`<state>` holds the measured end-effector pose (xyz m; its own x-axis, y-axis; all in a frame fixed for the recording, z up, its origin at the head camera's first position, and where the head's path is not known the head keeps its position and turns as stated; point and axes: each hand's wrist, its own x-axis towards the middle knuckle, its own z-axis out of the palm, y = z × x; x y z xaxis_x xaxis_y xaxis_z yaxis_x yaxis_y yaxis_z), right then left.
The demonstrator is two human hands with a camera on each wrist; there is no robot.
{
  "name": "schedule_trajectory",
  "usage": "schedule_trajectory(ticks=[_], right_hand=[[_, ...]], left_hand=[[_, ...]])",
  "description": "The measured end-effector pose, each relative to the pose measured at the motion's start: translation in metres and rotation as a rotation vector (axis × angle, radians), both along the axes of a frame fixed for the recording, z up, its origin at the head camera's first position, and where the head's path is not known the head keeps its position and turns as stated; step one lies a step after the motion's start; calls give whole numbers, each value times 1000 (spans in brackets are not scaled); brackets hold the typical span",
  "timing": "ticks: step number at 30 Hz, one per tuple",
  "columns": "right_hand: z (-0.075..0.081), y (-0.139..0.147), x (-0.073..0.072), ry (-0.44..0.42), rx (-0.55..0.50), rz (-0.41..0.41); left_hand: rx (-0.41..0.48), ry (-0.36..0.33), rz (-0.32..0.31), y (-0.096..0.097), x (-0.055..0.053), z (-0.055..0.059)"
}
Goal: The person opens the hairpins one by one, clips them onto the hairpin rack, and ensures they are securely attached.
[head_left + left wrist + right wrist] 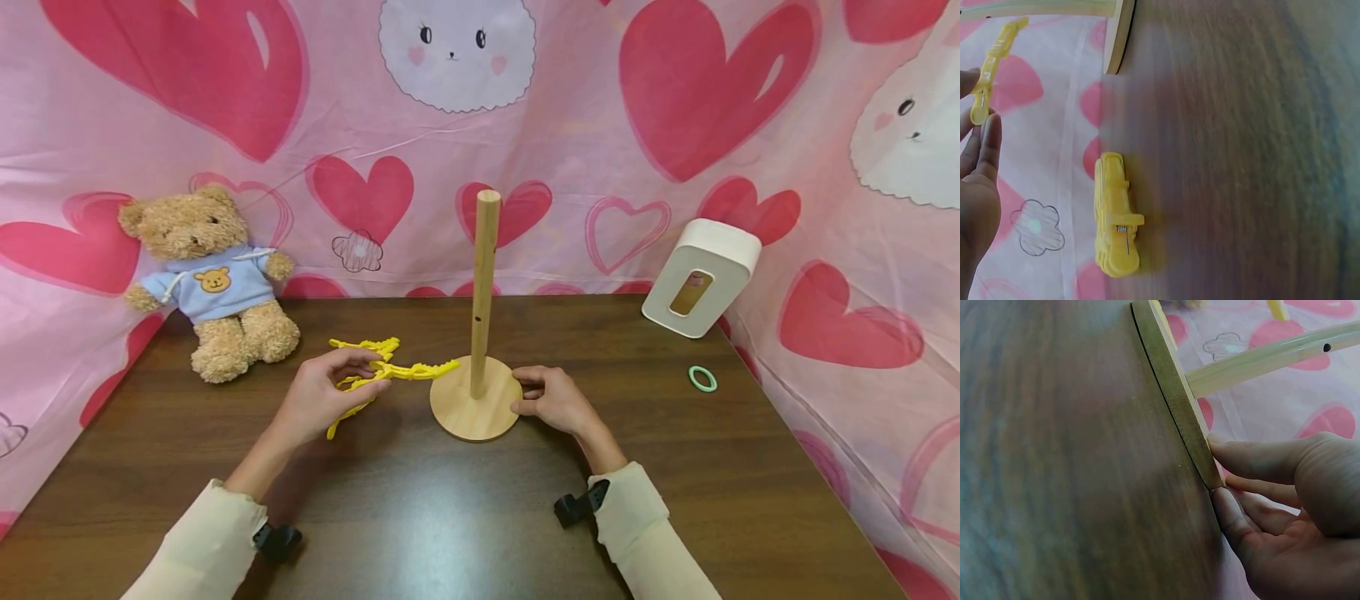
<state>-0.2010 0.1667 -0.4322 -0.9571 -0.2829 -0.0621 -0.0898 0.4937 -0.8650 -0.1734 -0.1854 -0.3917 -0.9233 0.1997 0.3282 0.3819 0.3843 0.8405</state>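
A wooden stand has a round base (457,408) and an upright pole (483,283) with small holes. My right hand (555,398) holds the right edge of the base, thumb (1254,459) on the top face and fingers at the rim. Left of the stand, my left hand (326,390) pinches a yellow clothespin (423,371) between thumb and fingers. It points right, its tip overlapping the base in the head view, and the left wrist view shows it raised off the table. More yellow clothespins (1113,215) lie below and around this hand, partly hidden by it.
A teddy bear (217,283) in a blue top sits at the back left of the brown table (420,517). At the back right stands a white box (720,258) with an oval slot, and a green ring (702,379) lies in front of it. Heart-patterned cloth (570,150) hangs behind.
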Motion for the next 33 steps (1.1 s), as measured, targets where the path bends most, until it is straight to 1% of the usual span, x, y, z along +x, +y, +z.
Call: schedule_trajectory(ticks=[5, 8, 14, 18, 22, 27, 33], right_hand=[[-1, -1, 0, 1, -6, 7], [-1, -1, 0, 2, -5, 6], [-2, 0, -1, 11, 10, 3], [-1, 1, -1, 13, 16, 3], [0, 1, -1, 10, 21, 3], [1, 1, -1, 10, 23, -2], [0, 1, -1, 7, 22, 3]], left_hand=[[1, 42, -15, 3, 0, 0], [-19, 86, -23, 5, -1, -1], [-67, 178, -16, 7, -1, 1], [-64, 218, -8, 9, -1, 2], [-37, 248, -4, 15, -1, 2], [-6, 260, -33, 31, -3, 3], [-3, 236, -27, 46, -4, 0]])
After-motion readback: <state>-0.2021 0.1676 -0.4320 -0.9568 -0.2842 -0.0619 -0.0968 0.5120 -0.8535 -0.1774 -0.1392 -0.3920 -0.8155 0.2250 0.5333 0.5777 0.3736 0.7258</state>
